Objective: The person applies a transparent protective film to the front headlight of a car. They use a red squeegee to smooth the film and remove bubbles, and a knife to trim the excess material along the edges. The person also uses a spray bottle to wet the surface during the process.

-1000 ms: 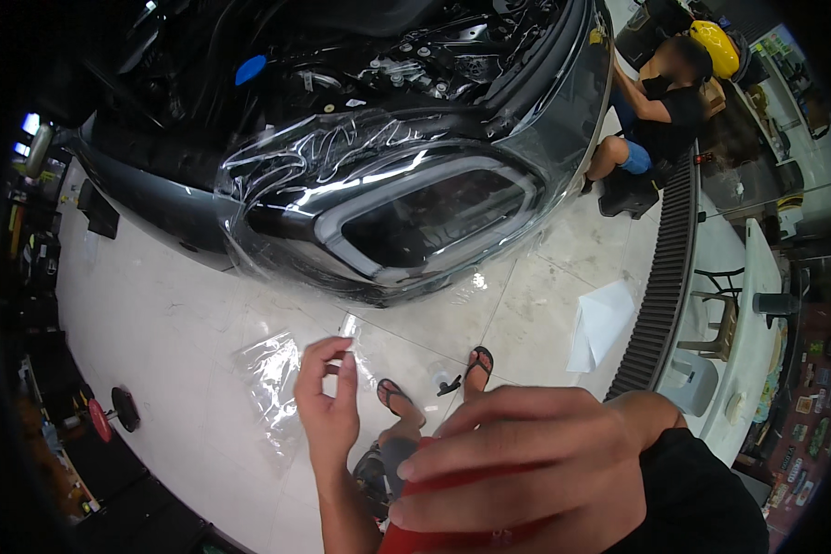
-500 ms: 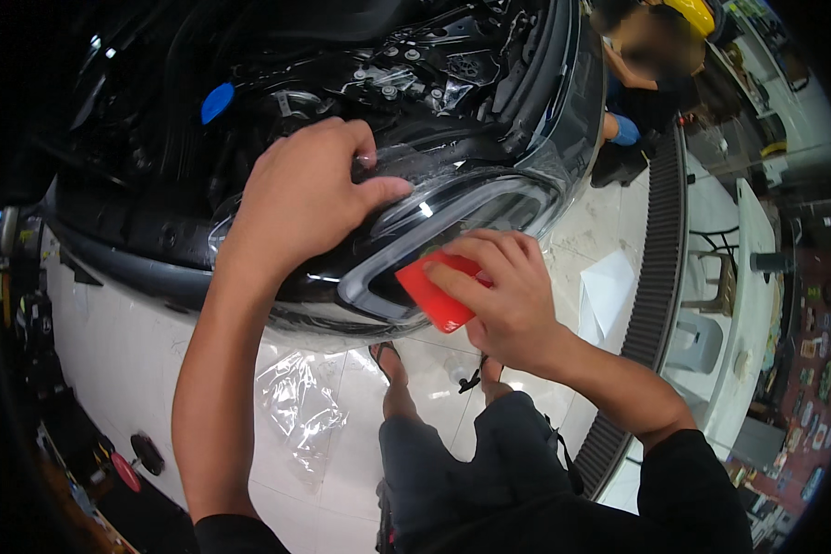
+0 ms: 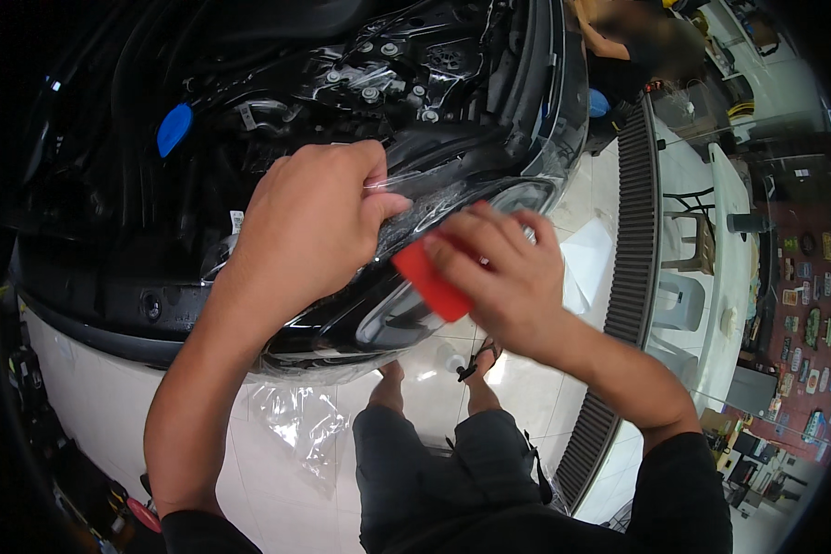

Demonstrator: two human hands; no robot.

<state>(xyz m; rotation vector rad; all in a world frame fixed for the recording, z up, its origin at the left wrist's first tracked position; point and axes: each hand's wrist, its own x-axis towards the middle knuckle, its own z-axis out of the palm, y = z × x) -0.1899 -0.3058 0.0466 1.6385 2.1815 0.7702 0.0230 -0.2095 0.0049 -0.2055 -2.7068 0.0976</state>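
Meanwhile right hand (image 3: pixel 503 277) presses red squeegee (image 3: pixel 431 279); left hand (image 3: pixel 309 222) pinches film (image 3: pixel 425 198).

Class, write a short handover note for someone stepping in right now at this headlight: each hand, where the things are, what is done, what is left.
Left hand: pinching the edge of the clear film, lifted off the headlight.
Right hand: gripping the red squeegee, pressed onto the film on the lens.
Done: film draped over the headlight, with loose film hanging below the bumper.
Left: by the wrinkles and the lifted edge, the film is probably not fully smoothed down yet.
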